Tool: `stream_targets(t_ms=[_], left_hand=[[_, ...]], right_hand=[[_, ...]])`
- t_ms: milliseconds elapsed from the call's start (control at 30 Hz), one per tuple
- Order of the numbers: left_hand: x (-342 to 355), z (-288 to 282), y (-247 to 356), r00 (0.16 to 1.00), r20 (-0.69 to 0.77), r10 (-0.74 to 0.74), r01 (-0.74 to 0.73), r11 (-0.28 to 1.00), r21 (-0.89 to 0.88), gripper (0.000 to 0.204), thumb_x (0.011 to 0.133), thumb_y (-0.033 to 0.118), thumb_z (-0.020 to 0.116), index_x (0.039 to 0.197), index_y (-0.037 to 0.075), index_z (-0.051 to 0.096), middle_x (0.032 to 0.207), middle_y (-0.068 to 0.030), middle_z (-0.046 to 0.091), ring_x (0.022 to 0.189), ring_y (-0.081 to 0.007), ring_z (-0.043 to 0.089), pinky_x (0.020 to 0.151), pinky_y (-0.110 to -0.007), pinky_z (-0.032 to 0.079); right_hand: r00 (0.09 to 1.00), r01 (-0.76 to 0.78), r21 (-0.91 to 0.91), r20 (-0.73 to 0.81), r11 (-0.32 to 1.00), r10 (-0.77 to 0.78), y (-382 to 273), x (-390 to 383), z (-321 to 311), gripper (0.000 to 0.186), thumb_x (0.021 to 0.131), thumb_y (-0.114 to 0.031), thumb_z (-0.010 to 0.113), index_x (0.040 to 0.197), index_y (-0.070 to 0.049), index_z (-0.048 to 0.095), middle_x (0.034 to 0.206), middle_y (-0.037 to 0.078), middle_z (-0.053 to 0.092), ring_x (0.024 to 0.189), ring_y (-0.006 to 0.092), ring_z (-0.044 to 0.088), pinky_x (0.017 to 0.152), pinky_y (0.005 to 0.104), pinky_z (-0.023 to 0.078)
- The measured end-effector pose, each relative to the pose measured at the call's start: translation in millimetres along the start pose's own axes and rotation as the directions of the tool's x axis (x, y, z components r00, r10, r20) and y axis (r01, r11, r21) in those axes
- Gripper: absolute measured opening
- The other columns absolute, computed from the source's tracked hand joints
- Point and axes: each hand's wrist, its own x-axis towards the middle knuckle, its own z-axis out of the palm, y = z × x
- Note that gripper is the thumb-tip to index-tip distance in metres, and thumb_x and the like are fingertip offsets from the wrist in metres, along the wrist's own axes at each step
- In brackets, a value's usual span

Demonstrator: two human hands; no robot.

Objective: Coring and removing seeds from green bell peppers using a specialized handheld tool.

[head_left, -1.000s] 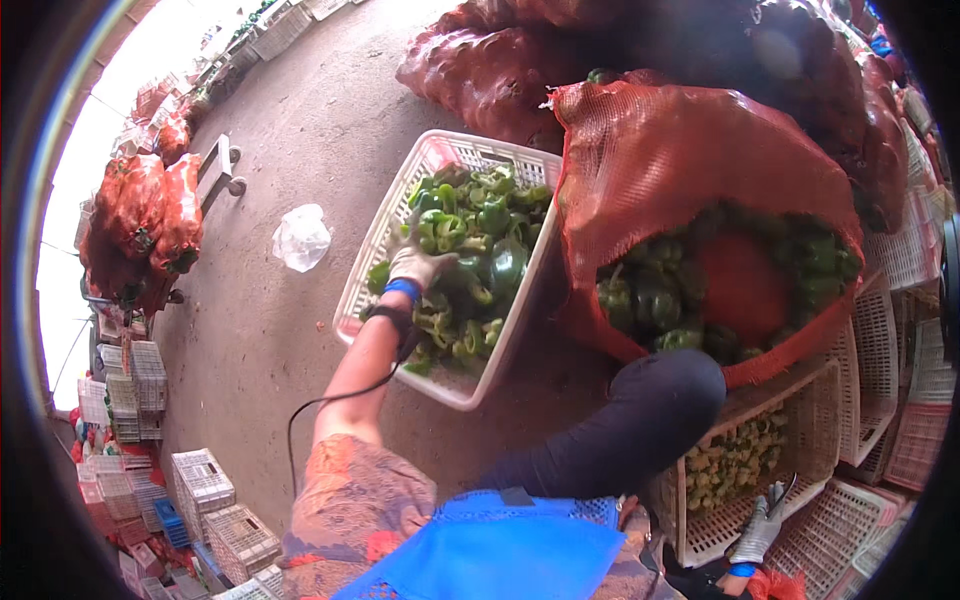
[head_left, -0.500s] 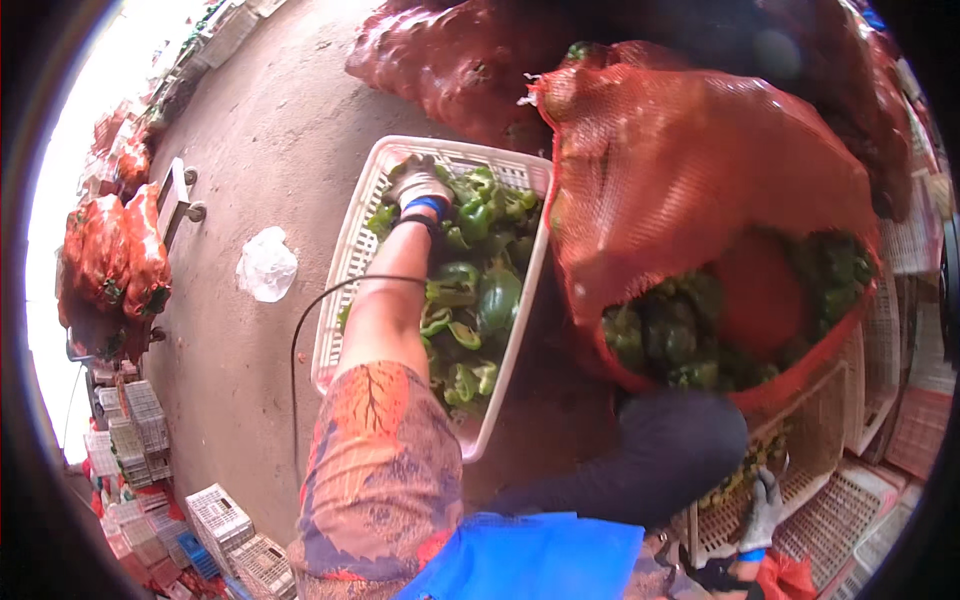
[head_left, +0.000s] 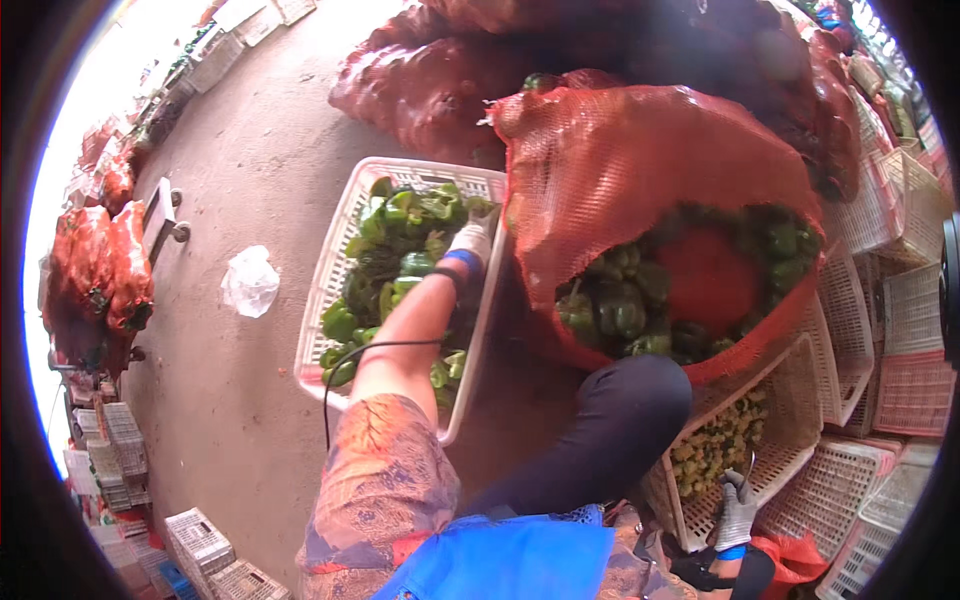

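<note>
My left hand (head_left: pixel 472 242), in a pale glove with a blue cuff, reaches into a white plastic crate (head_left: pixel 305 330). Its fingers stretch out over the green bell peppers (head_left: pixel 405 215) near the crate's far right corner, and they appear to hold nothing. Many of these peppers look cut open. At the lower right, my right hand (head_left: pixel 737 512), in a grey-white glove, is closed around a thin curved metal tool (head_left: pixel 752 462); its grip end is hidden. That hand is beside a crate (head_left: pixel 790 465) with small yellow-green pepper cores (head_left: pixel 715 445) in it.
A red mesh sack (head_left: pixel 650 150) lies open beyond my knee (head_left: pixel 635 400), with whole green peppers (head_left: pixel 620 310) in its mouth. More full sacks (head_left: pixel 420 95) are piled behind. A crumpled white plastic bag (head_left: pixel 250 281) lies on the floor. Crates (head_left: pixel 910 390) stand at the right.
My left hand has moved right across the crate, from its far left corner to its far right side. The peppers at the far left now show. My view has shifted slightly; my right hand stays low right.
</note>
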Motion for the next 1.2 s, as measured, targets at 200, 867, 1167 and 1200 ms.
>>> stream_targets(t_ms=[200, 867, 1167, 1200], left_hand=[[19.5, -21.3, 14.3, 0.995, 0.095, -0.019, -0.035, 0.847, 0.531, 0.068, 0.092, 0.032, 0.050, 0.153, 0.018, 0.021, 0.134, -0.0272, 0.051, 0.115, -0.0414, 0.057, 0.096, -0.048, 0.047], [-250.3, -74.4, 137.7, 0.980, 0.081, -0.184, 0.106, 0.813, 0.573, 0.045, 0.080, 0.046, 0.069, 0.114, 0.017, 0.069, 0.154, -0.0127, 0.027, 0.138, -0.0374, 0.025, 0.115, -0.049, 0.021], [-124.2, -104.9, 137.7, 0.798, 0.432, -0.420, -0.040, 0.678, 0.734, 0.034, 0.086, 0.030, 0.061, 0.116, 0.015, 0.066, 0.127, -0.0166, 0.059, 0.116, -0.0364, 0.058, 0.099, -0.044, 0.046], [-127.9, -102.7, 219.7, 0.798, 0.433, -0.418, -0.050, 0.671, 0.740, 0.034, 0.086, 0.030, 0.061, 0.116, 0.015, 0.066, 0.127, -0.0166, 0.059, 0.116, -0.0364, 0.058, 0.099, -0.044, 0.046]], right_hand=[[0.998, -0.058, -0.039, -0.038, 0.998, 0.056, -1.5, 3.9, 2.1, 0.024, 0.092, -0.004, 0.055, 0.113, 0.001, 0.065, 0.101, 0.004, 0.066, 0.090, 0.0108, 0.058, 0.083, 0.0223, 0.046], [0.998, -0.020, 0.172, -0.050, 0.985, 0.029, 43.4, -32.1, -26.5, 0.024, 0.095, -0.013, 0.057, 0.116, -0.005, 0.064, 0.091, -0.001, 0.065, 0.055, 0.0043, 0.048, 0.048, 0.0203, 0.042], [0.993, 0.028, 0.164, -0.120, 0.986, -0.009, 58.3, -36.9, -65.3, 0.045, 0.084, -0.006, 0.064, 0.128, -0.003, 0.055, 0.111, 0.007, 0.065, 0.072, 0.0081, 0.056, 0.066, 0.0247, 0.050], [0.994, -0.008, 0.241, -0.108, 0.971, 0.035, 70.0, -38.9, -72.9, 0.049, 0.083, -0.006, 0.065, 0.130, -0.003, 0.053, 0.114, 0.008, 0.064, 0.075, 0.0092, 0.056, 0.069, 0.0247, 0.050]])
